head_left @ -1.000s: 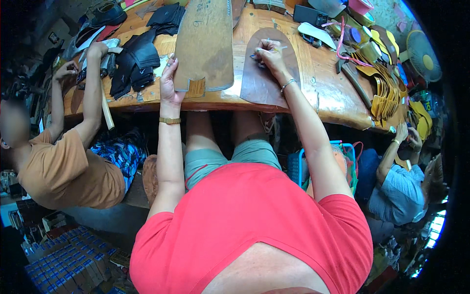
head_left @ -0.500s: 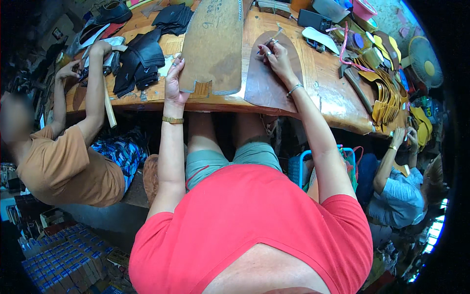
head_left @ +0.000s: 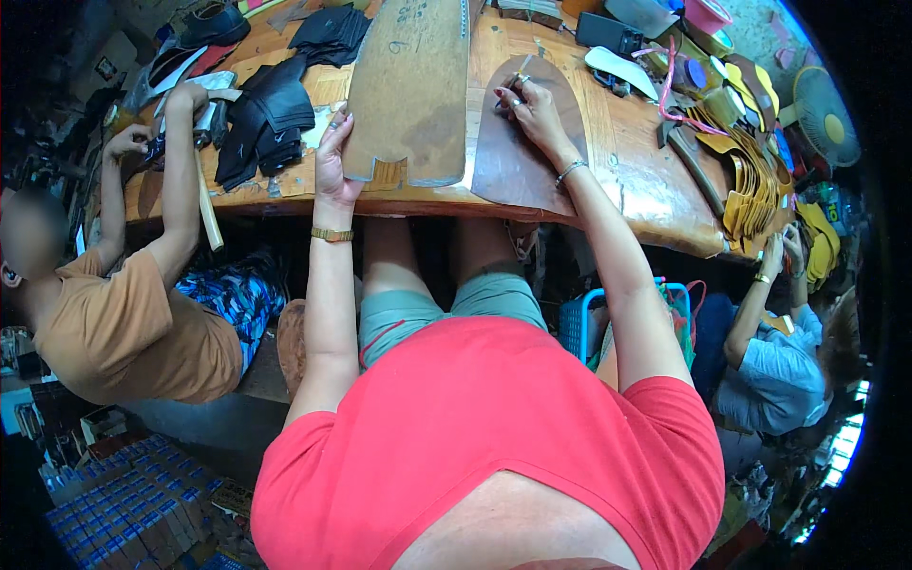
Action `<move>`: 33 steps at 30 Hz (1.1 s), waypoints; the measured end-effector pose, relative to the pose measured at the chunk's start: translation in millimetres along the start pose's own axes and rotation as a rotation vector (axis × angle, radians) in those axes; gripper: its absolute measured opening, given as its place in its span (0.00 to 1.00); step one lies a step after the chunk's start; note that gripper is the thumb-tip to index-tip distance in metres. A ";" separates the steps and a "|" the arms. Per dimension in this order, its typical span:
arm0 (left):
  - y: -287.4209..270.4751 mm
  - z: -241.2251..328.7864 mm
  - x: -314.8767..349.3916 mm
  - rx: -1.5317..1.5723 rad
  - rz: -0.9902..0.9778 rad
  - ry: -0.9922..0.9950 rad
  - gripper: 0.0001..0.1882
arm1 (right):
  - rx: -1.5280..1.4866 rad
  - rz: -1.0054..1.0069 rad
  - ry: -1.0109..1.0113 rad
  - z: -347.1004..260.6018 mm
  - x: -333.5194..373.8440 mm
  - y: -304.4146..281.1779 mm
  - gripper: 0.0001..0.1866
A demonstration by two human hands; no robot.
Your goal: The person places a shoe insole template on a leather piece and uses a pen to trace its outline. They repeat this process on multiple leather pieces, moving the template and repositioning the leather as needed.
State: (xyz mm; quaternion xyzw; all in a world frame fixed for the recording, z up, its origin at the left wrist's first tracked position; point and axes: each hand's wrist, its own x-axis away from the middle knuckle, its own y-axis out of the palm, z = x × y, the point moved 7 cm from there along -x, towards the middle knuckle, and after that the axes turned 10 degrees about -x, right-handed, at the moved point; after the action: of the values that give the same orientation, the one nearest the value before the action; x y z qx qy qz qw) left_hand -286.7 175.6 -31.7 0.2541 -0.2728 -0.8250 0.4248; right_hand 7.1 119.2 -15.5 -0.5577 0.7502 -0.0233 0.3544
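Note:
My left hand (head_left: 334, 161) grips the left edge of a long brown board template (head_left: 413, 109), which has a notch cut in its near end and rough pencil marks on its face. To the right of it, a brown leather piece (head_left: 513, 176) with a rounded far end lies flat on the table. Over that leather is my right hand (head_left: 534, 112), its fingers pinched round a thin pen-like tool (head_left: 524, 66). The tool's exact kind and its lower tip are hard to make out.
On the wooden table (head_left: 613, 171), black leather pieces (head_left: 266, 114) are stacked at left. A hammer (head_left: 693, 166) and yellow-tan leather pieces (head_left: 750, 190) lie at right, near a fan (head_left: 825, 119). Co-workers sit left and right. A blue basket (head_left: 573, 328) stands below.
The board has shifted slightly left and away from me with my left hand. The tool in my right hand has swung from leaning right to more upright.

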 end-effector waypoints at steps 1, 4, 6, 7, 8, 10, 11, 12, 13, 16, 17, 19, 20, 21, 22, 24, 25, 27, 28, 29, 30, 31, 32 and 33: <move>0.4 0.1 -0.2 -0.004 0.003 -0.002 0.18 | -0.003 -0.001 -0.004 2.2 -0.1 -0.4 0.11; -4.1 -0.8 -1.8 -0.006 -0.007 0.011 0.17 | -0.147 0.027 0.084 6.8 0.5 0.1 0.11; -6.0 -0.9 -0.8 -0.009 0.012 0.009 0.17 | -0.203 0.039 0.131 6.4 1.1 0.7 0.11; -5.6 -1.3 -0.5 -0.009 0.020 0.007 0.17 | -0.188 0.036 0.131 4.8 1.2 0.4 0.11; -5.3 -1.6 -1.0 -0.008 0.019 0.011 0.17 | -0.174 0.033 0.131 3.3 1.4 0.0 0.11; -5.8 -1.2 -1.0 -0.007 0.020 0.021 0.17 | -0.134 0.024 0.087 -3.3 1.2 0.4 0.11; -5.7 -1.5 -0.4 -0.009 0.016 0.022 0.17 | -0.114 0.019 0.065 -5.8 1.4 0.6 0.12; -4.6 -1.1 -0.3 -0.013 0.009 0.024 0.17 | -0.129 0.008 0.067 -4.8 1.5 1.0 0.12; -3.5 -0.8 -0.3 -0.016 0.002 0.025 0.17 | -0.143 -0.003 0.070 -2.4 1.8 1.5 0.12; -2.6 -0.5 -0.2 -0.017 0.005 0.018 0.18 | -0.203 -0.024 0.089 9.3 2.0 3.6 0.11; -2.8 -1.0 -0.3 -0.009 0.011 0.011 0.17 | -0.225 -0.029 0.098 14.0 1.6 3.2 0.10; -3.9 -2.3 -1.2 0.008 0.023 -0.001 0.17 | -0.535 0.097 0.136 23.3 -0.2 -7.2 0.09; -3.7 -2.6 -2.0 -0.013 0.022 0.001 0.17 | -0.690 0.161 0.154 28.6 -0.2 -13.4 0.09; -3.4 -2.2 -2.7 -0.031 0.019 0.006 0.17 | -0.697 0.253 0.150 31.4 -0.5 -24.3 0.09; -2.9 -1.9 -3.2 -0.049 0.015 0.010 0.16 | -0.703 0.346 0.145 34.1 0.2 -37.2 0.10; -5.6 -5.3 -5.2 -0.156 0.043 0.007 0.16 | -0.729 0.465 0.187 39.9 5.4 -63.1 0.12; -0.2 -4.1 -5.3 -0.212 0.059 0.005 0.17 | -0.743 0.448 0.222 34.7 6.7 -68.3 0.13; 22.7 -13.3 0.5 -0.265 0.089 -0.045 0.18 | -0.765 0.423 0.291 21.5 15.2 -81.6 0.14; 38.7 -18.7 4.9 -0.293 0.079 -0.080 0.18 | -0.784 0.364 0.329 13.3 19.1 -84.0 0.15; 51.7 -25.6 6.1 -0.322 0.070 -0.115 0.19 | -0.788 0.368 0.347 5.0 24.5 -87.2 0.14; 66.4 -33.3 3.5 -0.364 -0.004 -0.124 0.22 | -0.787 0.376 0.363 -5.2 31.3 -91.9 0.14; 74.5 -42.9 1.8 -0.373 -0.035 -0.137 0.23 | -0.789 0.378 0.381 -12.4 38.0 -93.3 0.14; 81.6 -53.3 -1.3 -0.382 -0.066 -0.150 0.24 | -0.835 0.388 0.416 -13.9 46.0 -96.0 0.12; 90.5 -65.0 -5.2 -0.390 -0.105 -0.166 0.26 | -0.772 0.411 0.395 -14.1 53.5 -103.0 0.13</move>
State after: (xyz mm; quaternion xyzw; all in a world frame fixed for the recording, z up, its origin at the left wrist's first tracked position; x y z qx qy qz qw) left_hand -190.9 120.3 -17.4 0.1120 -0.1283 -0.9012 0.3985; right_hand 76.9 29.7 12.3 -0.4738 0.8517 0.2219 -0.0310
